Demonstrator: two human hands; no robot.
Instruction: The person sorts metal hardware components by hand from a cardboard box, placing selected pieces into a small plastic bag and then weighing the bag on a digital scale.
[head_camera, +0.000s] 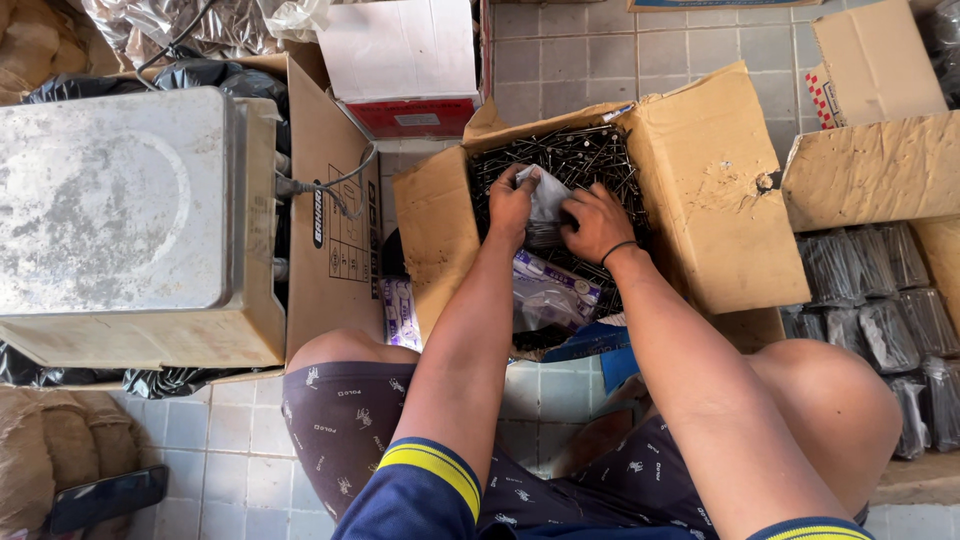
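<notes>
Seen from above, seated on a tiled floor (560, 60) over an open cardboard box (700, 180) full of loose dark nails (590, 150). Small clear plastic bag (547, 195) held upright between both hands above the nails, mouth toward the far side. Left hand (512, 205) pinching the bag's left edge, fingers curled shut on it. Right hand (595, 222) gripping the right edge, equally near, knuckles up. More filled bags (550, 290) lying nearer the knees. Metal scale (120, 210) well apart on the left.
</notes>
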